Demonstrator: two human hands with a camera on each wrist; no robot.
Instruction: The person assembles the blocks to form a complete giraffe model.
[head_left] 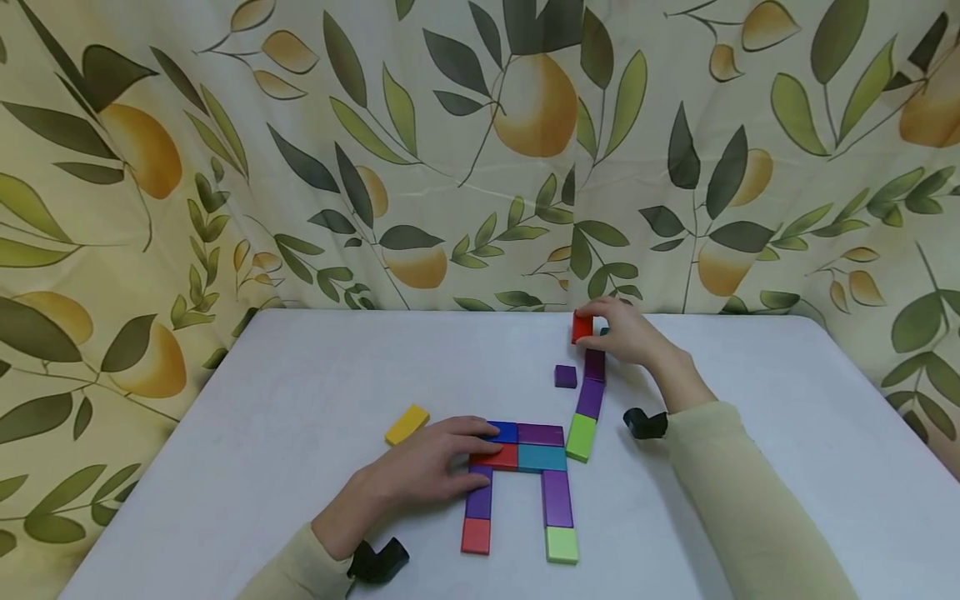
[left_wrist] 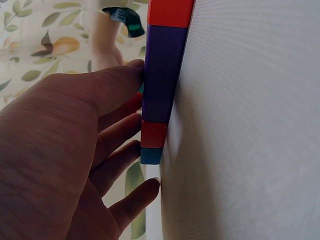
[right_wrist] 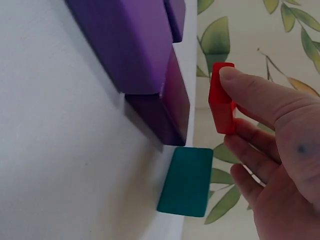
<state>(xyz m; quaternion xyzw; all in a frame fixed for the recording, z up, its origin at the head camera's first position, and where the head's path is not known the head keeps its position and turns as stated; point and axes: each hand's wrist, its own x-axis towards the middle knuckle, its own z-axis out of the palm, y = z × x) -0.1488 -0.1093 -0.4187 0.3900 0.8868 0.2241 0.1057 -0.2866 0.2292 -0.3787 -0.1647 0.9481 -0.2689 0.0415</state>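
My right hand (head_left: 633, 333) pinches a red block (head_left: 581, 327) between thumb and fingers at the table's far edge. In the right wrist view that red block (right_wrist: 221, 102) is held up off the table, near a teal block (right_wrist: 186, 182). A line of blocks runs toward me from there: a dark purple block (head_left: 594, 365), a purple block (head_left: 590, 398) and a lime green block (head_left: 581, 437). My left hand (head_left: 420, 462) touches the left side of a flat block figure, its fingers over a blue block (head_left: 506, 432) and a red block (head_left: 506, 457).
A yellow block (head_left: 407, 424) lies beyond my left hand. A small purple block (head_left: 566, 377) sits left of the block line. The figure's two legs end in a red block (head_left: 476, 536) and a light green block (head_left: 562, 546). Patterned cloth (head_left: 480, 208) hangs behind the white table (head_left: 337, 358).
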